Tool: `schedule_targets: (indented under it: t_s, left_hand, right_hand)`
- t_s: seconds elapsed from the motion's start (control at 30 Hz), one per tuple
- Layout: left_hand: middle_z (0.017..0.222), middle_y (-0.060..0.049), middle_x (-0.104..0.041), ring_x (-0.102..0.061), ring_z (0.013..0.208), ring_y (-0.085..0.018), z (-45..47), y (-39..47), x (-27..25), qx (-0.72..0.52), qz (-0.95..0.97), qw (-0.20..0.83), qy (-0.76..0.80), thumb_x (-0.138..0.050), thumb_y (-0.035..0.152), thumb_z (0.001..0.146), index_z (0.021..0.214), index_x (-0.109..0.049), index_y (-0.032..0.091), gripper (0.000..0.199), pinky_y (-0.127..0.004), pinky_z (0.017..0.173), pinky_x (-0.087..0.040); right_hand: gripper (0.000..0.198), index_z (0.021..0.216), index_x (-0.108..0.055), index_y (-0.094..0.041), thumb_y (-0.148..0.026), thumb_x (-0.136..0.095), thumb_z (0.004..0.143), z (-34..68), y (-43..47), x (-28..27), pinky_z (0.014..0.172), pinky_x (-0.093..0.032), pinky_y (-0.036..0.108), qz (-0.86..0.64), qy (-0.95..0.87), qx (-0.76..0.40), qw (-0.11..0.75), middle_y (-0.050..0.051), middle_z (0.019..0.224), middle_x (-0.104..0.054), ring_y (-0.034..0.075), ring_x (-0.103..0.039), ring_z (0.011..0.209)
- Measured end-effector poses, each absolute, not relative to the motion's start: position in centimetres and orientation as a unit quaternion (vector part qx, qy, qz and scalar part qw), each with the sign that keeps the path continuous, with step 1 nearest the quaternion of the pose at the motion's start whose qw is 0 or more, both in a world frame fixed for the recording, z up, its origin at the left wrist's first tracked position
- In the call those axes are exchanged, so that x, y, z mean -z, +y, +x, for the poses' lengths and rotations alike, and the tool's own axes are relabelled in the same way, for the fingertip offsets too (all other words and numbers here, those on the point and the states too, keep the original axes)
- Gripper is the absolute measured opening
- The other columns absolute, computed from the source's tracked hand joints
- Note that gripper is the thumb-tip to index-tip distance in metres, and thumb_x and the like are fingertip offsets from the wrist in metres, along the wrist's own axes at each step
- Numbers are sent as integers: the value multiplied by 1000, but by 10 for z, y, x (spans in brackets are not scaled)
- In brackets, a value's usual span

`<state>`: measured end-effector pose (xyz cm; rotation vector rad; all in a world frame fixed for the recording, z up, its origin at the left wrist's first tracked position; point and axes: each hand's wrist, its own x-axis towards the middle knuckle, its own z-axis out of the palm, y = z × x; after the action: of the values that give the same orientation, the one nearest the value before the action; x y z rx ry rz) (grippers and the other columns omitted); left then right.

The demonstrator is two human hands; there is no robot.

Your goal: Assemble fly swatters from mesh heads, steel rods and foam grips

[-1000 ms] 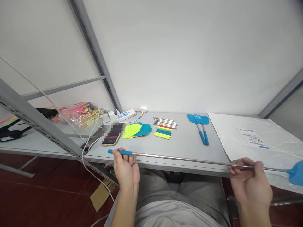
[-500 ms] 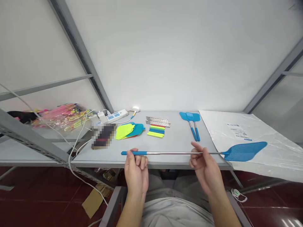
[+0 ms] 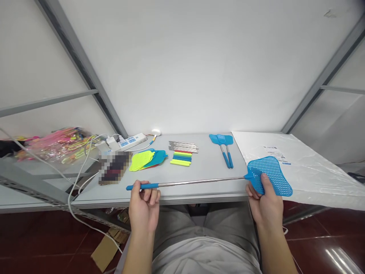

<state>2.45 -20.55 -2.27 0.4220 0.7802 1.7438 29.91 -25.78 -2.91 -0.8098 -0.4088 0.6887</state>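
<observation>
A blue fly swatter (image 3: 199, 182) with a long metal telescopic rod stretches level across the front of the table. My left hand (image 3: 144, 207) is closed around its blue grip. At the other end my right hand (image 3: 265, 201) pinches the perforated blue head, thumb on top and fingers beneath. Beyond the rod lie several metal rods (image 3: 183, 147) in a row, with yellow, blue and red handle sleeves (image 3: 181, 158) just in front of them. Yellow and blue swatter heads (image 3: 142, 160) are stacked to their left. Blue swatters with short rods (image 3: 225, 150) rest at the back right.
A white plastic sheet (image 3: 308, 175) covers the table's right side and overhangs the front edge. Left stand a power strip (image 3: 132, 141) with cables and a pixelated dark object (image 3: 115, 167). Bagged colourful items (image 3: 62, 142) lie beyond the metal frame (image 3: 85, 72).
My right hand has moved from the rod to the swatter's head and now grips it. The head has turned its broad face toward me. My left hand keeps hold of the grip.
</observation>
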Motion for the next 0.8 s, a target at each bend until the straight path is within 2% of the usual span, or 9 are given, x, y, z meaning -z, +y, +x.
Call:
schedule_targets:
  t_s: [0.1,0.27,0.33,0.43,0.6,0.73,0.8]
  left_hand:
    - [45,10,-30,-27,38,-5,39,-209,23,-733,197,574,306,-61,38,88,80,-57,18,23,-20,43,-31]
    - [47,10,-27,-25,39,-4,72,-221,25,-748,205,565,280,-58,43,91,81,-56,19,26,-20,46,-31]
    - [48,10,-27,-26,39,-4,86,-227,26,-732,208,586,279,-58,46,90,82,-56,19,28,-20,47,-32]
    - [50,10,-26,-25,41,-4,102,-232,27,-705,218,621,265,-54,47,92,84,-56,20,29,-20,47,-31]
    - [56,8,-34,-31,47,-4,90,-225,34,-669,287,629,273,-58,44,90,89,-60,18,26,-20,52,-33]
    - [70,6,-46,-37,49,-4,60,-217,44,-667,360,550,351,-66,40,85,109,-59,24,30,-20,54,-36]
    - [78,3,-53,-43,53,-6,47,-213,45,-648,444,466,408,-68,38,83,108,-60,26,29,-22,55,-37]
  right_hand:
    - [21,88,-51,-22,-28,-70,80,278,-255,31,42,-32,21,-394,-169,-310,848,-9,66,-43,6,-36,50]
    - [24,94,-51,-24,-34,-69,81,235,-251,33,43,-34,20,-404,-145,-307,850,-7,77,-44,6,-40,56]
    - [24,87,-48,-24,-37,-67,82,219,-251,35,42,-34,20,-415,-155,-321,837,-8,74,-44,6,-39,53]
    - [30,75,-40,-23,-41,-62,86,201,-249,35,40,-31,21,-405,-183,-358,821,-10,63,-34,6,-33,47]
    - [31,74,-40,-22,-39,-64,85,208,-242,27,40,-32,22,-387,-229,-415,791,-10,60,-33,6,-31,46]
    - [29,75,-41,-22,-34,-66,84,224,-241,19,41,-33,22,-371,-232,-433,788,-10,59,-34,6,-30,46]
    - [30,72,-39,-22,-33,-63,86,229,-242,18,41,-32,22,-357,-237,-448,785,-11,54,-31,6,-26,45]
